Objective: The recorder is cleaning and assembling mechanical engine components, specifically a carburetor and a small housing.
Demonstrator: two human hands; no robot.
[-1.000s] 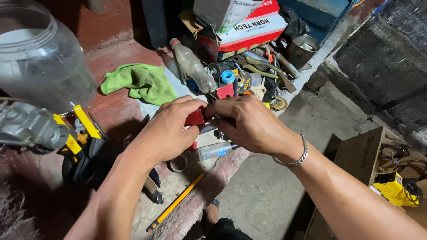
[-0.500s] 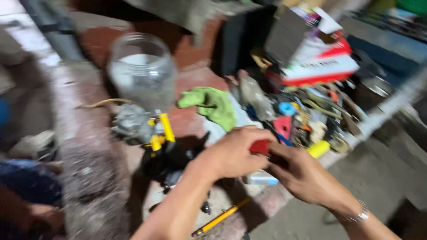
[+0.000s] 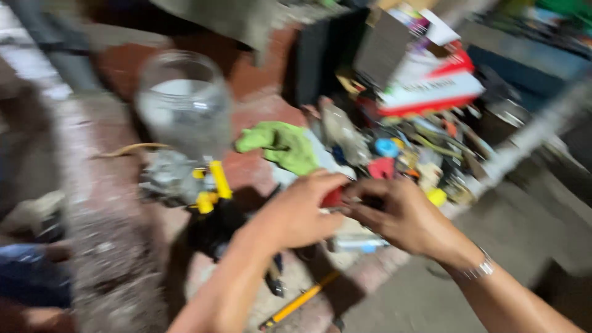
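A reddish brick ledge (image 3: pixel 259 98) is running across the blurred view, grey concrete floor (image 3: pixel 431 296) is lying below it (dimly lit), and a dark panel (image 3: pixel 317 58) is standing behind.

1 head camera looks steeply down, close, onto a cluttered ledge (image 3: pixel 111 265).

Looked like informal repair workshop, low and rough. Worn red ledge (image 3: pixel 259 98) carried clutter: heap of small tools and parts (image 3: pixel 419 163) toward far right edge, green rag (image 3: pixel 280 145) mid-ledge, clear plastic jar (image 3: pixel 185 102) toward far left, black-and-yellow tool (image 3: pixel 213 203) near front edge, yellow-handled screwdriver (image 3: pixel 299 302) at front edge. Bare concrete floor (image 3: pixel 524 228) at right. Picture blurred
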